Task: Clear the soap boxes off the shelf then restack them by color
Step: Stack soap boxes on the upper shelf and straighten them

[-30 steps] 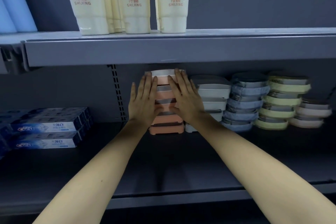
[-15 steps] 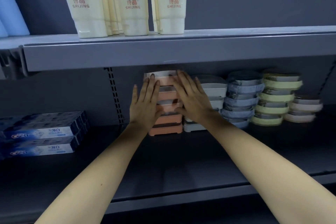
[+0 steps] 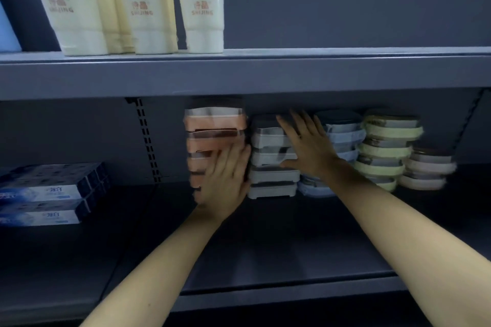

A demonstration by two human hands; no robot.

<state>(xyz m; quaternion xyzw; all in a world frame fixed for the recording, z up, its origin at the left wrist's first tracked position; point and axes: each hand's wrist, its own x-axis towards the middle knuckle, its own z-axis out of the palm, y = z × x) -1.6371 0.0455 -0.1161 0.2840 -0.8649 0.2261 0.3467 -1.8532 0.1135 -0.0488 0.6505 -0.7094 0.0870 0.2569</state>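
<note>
Stacks of soap boxes stand in a row at the back of the lower shelf [image 3: 265, 247]: an orange stack [image 3: 215, 130], a white stack [image 3: 271, 178], a blue stack [image 3: 342, 130], a yellow-green stack [image 3: 388, 146] and a short pale stack [image 3: 427, 170]. My left hand [image 3: 225, 180] lies with straight fingers against the lower front of the orange stack, at its right side. My right hand [image 3: 308, 143] lies flat with spread fingers over the upper right of the white stack, hiding part of it and of the blue stack. Both hands are blurred.
Toothpaste boxes [image 3: 50, 194] are piled at the left of the same shelf. The upper shelf [image 3: 292, 71] hangs close over the stacks and carries cream tubes [image 3: 143, 5]. A slotted upright [image 3: 144, 141] runs down the back wall left of the orange stack.
Both hands have left the sides of the orange stack and shifted right: the left now sits at its lower front, the right on the white stack. The view moved closer.
</note>
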